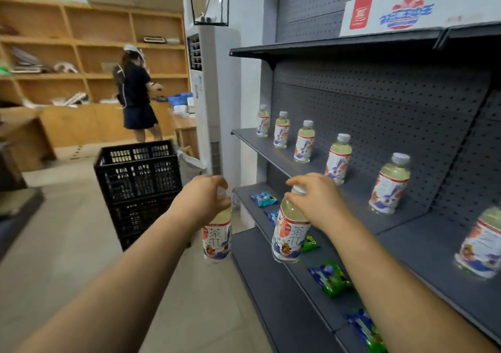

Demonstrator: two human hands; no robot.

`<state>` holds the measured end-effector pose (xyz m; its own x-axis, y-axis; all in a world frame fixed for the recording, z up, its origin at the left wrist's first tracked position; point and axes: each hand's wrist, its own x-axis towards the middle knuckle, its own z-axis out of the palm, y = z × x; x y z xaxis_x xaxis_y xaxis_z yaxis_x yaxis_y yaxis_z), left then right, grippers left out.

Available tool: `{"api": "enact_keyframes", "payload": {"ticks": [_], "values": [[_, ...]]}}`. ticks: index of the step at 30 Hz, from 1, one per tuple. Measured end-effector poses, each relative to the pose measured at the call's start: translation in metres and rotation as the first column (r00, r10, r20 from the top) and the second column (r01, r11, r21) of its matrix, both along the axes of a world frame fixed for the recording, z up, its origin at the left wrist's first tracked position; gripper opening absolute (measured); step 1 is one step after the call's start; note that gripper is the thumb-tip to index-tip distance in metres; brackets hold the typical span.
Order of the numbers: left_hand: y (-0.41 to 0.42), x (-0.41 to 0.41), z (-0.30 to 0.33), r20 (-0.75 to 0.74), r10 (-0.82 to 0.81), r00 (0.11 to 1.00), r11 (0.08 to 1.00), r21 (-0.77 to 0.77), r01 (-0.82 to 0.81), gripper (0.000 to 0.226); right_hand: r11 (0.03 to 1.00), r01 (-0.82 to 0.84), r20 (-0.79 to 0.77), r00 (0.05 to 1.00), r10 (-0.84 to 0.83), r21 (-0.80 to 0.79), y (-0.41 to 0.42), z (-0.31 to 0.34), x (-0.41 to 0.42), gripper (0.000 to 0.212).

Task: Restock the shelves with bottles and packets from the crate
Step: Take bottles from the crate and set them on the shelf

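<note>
The head camera looked down along a grey pegboard shelving unit (379, 103) that ran off to the right. The left hand (202, 198) was curled around the cap and neck of a bottle of pale tea (217, 233), which hung upright below it over the floor, just off the end of the shelves. The right hand (315, 198) pinched the white cap of a second bottle (290, 233) in the same way, holding it upright in front of the lower shelves, clear of any surface.

On the middle shelf (271, 149) six more bottles of the same drink stood in a spaced row, from the far one (263, 121) to the nearest (479, 244) at the right edge. The shelf below (249, 206) carried snack packets laid in a line: a blue packet (264, 198) at the far end, a green one (310, 243) partly hidden behind the right-hand bottle, and a blue-and-green one (330, 279) nearer the camera.

A black slatted crate (138, 190) stood on the floor to the left of the shelving, behind the left forearm; what it held could not be seen. Farther back, another person (137, 95) stood at wooden shelves (81, 41) beside a tall white air conditioner (208, 95).
</note>
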<state>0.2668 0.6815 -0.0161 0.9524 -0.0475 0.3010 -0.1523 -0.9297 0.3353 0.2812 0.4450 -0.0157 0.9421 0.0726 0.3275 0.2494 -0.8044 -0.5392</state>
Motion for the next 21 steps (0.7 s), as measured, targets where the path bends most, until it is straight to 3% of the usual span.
{"api": "enact_keyframes", "payload": {"ticks": [11, 21], "values": [[0.107, 0.078, -0.015, -0.001, 0.251, 0.968, 0.967, -0.052, -0.251, 0.034, 0.97, -0.242, -0.027, 0.97, 0.243, 0.031, 0.124, -0.008, 0.128, 0.028], [0.241, 0.197, -0.034, -0.076, 0.327, 0.942, 0.939, -0.084, -0.333, 0.036, 0.947, -0.322, -0.111, 0.941, 0.32, 0.003, 0.263, -0.024, 0.261, 0.032]]}}
